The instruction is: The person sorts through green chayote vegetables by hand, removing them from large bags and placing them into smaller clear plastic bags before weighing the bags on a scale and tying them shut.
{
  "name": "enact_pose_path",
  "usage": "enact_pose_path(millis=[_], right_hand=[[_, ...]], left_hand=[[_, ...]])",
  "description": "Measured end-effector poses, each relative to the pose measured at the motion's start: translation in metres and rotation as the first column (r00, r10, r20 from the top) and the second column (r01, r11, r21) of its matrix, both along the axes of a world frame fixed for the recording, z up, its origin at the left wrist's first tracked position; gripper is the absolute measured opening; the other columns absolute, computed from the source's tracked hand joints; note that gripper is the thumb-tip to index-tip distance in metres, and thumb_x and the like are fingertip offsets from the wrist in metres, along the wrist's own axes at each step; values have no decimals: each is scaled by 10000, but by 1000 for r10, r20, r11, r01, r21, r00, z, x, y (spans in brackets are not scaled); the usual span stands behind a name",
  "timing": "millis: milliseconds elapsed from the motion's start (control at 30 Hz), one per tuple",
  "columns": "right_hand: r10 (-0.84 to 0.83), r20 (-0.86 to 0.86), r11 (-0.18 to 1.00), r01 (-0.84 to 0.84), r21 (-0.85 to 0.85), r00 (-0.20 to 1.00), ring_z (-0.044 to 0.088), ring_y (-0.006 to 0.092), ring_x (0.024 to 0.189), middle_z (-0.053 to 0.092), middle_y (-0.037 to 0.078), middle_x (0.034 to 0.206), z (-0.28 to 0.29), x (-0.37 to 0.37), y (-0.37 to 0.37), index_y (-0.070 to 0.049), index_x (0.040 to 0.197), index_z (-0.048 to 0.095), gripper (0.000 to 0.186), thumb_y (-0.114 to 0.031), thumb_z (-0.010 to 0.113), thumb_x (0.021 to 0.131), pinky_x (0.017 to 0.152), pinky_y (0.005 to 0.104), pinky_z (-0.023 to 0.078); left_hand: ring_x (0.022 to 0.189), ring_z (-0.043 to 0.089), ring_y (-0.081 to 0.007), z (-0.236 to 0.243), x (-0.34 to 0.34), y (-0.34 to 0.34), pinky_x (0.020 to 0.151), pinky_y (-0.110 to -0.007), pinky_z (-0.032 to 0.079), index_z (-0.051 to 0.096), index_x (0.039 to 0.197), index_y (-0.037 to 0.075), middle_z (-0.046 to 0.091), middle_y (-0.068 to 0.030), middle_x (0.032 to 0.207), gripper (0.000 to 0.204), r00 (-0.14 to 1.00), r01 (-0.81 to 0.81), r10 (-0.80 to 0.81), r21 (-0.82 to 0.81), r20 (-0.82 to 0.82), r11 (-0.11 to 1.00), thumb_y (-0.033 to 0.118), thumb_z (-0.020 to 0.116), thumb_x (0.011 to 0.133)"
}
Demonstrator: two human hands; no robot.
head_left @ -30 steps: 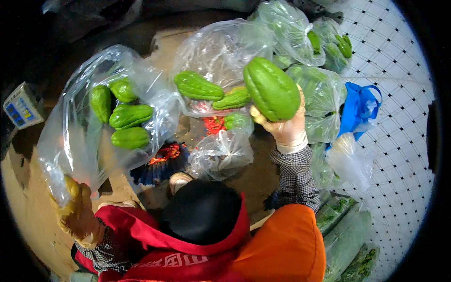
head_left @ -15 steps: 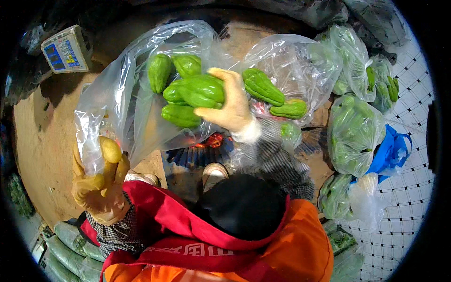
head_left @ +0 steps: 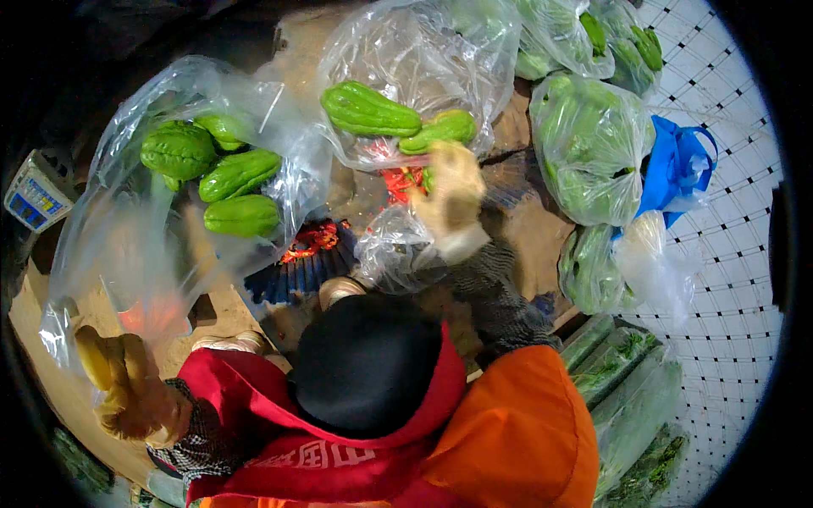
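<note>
My left hand (head_left: 135,381), in a yellowish glove, is closed on the edge of a large clear plastic bag (head_left: 127,195) at the lower left. Inside that bag lie several green chayotes (head_left: 241,175). My right hand (head_left: 453,190), in a pale glove and smeared by motion, hovers at the near side of a second clear plastic bag (head_left: 415,42). Two chayotes rest there: a longer green one (head_left: 368,110) and a yellowish-green one (head_left: 440,131) just beyond my right fingers. Blur hides whether those fingers touch or hold anything.
A scale (head_left: 38,195) stands at the far left. Along the right are bagged green vegetables (head_left: 584,144), a blue bag (head_left: 673,165) and wrapped greens (head_left: 631,406). A crumpled clear bag (head_left: 394,250) and red scraps (head_left: 313,241) lie near my feet.
My right hand has let go of the chayote it held over the left bag and moved right to the other bag. The whole view has shifted; my left hand stays at the bag's edge.
</note>
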State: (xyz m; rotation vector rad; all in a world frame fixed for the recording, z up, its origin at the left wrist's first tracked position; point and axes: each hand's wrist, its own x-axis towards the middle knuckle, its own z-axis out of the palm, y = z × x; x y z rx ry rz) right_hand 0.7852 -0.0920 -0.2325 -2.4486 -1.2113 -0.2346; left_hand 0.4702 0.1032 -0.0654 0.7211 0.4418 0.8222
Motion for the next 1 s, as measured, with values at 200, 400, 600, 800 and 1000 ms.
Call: enact_pose_path(millis=[200,400,600,800,1000], right_hand=[[-474,-548,880,391,-270,689,547,304,847,564,160,923,-54,24,-156,-6,1035,526,413,-158,689,687,718,377,453],[126,-148,992,-124,23,981,517,300,941,534,152,1036,4,11,-86,-19,1196,446,614,-115,707,649,816,371,426],[-46,-131,940,-2,-340,990,472,325,1030,484,155,1140,-39,17,-49,-21,1251,390,764,-147,726,576,873,424,378],[160,-344,986,-165,17,925,520,274,1034,505,171,1131,-29,45,-74,21,1224,346,797,-112,763,558,871,395,424],[625,-755,643,416,643,200,506,276,1091,520,197,1159,-1,40,-57,57,1138,436,500,-34,676,709,962,395,381]], left_hand=[[761,379,-189,-5,-14,7,744,-266,372,204,1321,-57,406,-76,920,705,988,-132,136,53,-74,990,19,555,714],[839,384,-214,-6,-26,16,839,-315,377,151,1338,-74,405,-92,1021,744,999,12,-11,47,-30,999,48,569,735],[717,347,-173,-2,1,2,667,-269,329,246,1213,-78,381,-68,899,640,975,-196,204,92,-86,976,-23,571,664],[772,377,-198,-9,-37,11,735,-280,355,158,1324,-56,398,-73,994,831,990,-83,85,21,-112,996,48,656,666],[650,333,-154,2,-4,4,579,-253,305,328,1168,-70,394,-60,837,558,976,-168,175,64,-126,984,-16,547,658]])
